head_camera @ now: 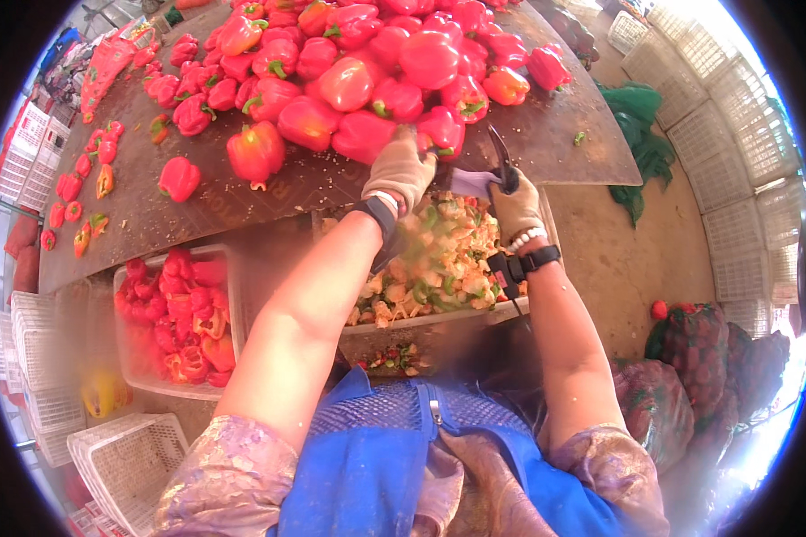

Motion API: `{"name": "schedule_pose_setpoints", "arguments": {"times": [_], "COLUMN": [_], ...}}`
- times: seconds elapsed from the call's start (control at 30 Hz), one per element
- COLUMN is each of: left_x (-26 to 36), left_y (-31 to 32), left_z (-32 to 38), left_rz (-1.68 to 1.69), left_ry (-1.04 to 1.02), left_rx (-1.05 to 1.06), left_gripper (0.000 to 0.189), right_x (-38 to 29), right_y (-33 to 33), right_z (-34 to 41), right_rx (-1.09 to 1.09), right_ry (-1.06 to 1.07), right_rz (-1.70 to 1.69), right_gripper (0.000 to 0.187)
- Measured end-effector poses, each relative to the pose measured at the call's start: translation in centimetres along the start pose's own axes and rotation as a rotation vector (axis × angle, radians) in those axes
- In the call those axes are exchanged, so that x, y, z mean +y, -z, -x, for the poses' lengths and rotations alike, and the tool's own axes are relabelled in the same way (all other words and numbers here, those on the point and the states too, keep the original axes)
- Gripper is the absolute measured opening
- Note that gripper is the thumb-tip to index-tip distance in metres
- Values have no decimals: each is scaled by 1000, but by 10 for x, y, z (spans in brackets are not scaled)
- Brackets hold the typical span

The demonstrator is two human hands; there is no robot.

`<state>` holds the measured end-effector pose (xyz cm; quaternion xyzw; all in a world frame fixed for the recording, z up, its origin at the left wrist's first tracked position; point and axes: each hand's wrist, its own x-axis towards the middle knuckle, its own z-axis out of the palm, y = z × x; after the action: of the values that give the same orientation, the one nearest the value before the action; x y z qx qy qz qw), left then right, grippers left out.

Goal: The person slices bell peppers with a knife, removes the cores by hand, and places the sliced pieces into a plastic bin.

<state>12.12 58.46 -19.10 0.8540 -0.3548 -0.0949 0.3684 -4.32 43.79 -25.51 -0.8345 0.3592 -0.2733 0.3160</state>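
Note:
My gloved left hand (397, 171) reaches to the near edge of a heap of red bell peppers (349, 84). Its fingers touch between a large pepper (363, 137) and another with a green stem (442, 129); whether they grip either one is unclear. In my gloved right hand (518, 205) is a knife (498, 149) with a dark curved blade, pointing up and away over the table edge. A pale purple strip (470, 182) lies beside that hand. Below both hands stands a crate (436, 321) full of pepper cores, seeds and green stems.
The brown table (322, 184) carries the heap and scattered peppers at left. A plastic crate (232, 302) of hollowed red peppers stands left of my arm. White crates (134, 456) are stacked at lower left. Filled mesh sacks (695, 356) and crate stacks (732, 154) line the right, near green netting (635, 127).

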Motion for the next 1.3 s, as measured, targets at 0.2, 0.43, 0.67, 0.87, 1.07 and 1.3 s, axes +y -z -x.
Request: {"name": "schedule_pose_setpoints", "arguments": {"times": [0.2, 0.43, 0.67, 0.87, 1.07, 1.3], "left_x": [3, -23, -39, -55, -89, -110], "left_y": [6, 44, 78, 60, -29, -11], "left_z": [24, 122, 156, 93, 73, 186], "left_rz": [310, 281, 715, 267, 731, 188], "left_ry": [10, 89, 267, 360, 403, 529], "left_rx": [213, 389, 481, 355, 204, -136], "left_gripper": [36, 31, 32, 45, 40, 80], "right_x": [-61, -105, -86, -101, -103, -47], "right_y": [31, -17, 10, 28, -38, -56], "right_z": [42, 101, 57, 54, 122, 144], "right_rx": [169, -19, 154, 48, -13, 6], "right_ry": [-192, -82, -184, -151, -397, -402], "right_rz": [-691, -595, -416, -799, -883, -668], "right_gripper": [24, 15, 6, 20, 15, 16]}}
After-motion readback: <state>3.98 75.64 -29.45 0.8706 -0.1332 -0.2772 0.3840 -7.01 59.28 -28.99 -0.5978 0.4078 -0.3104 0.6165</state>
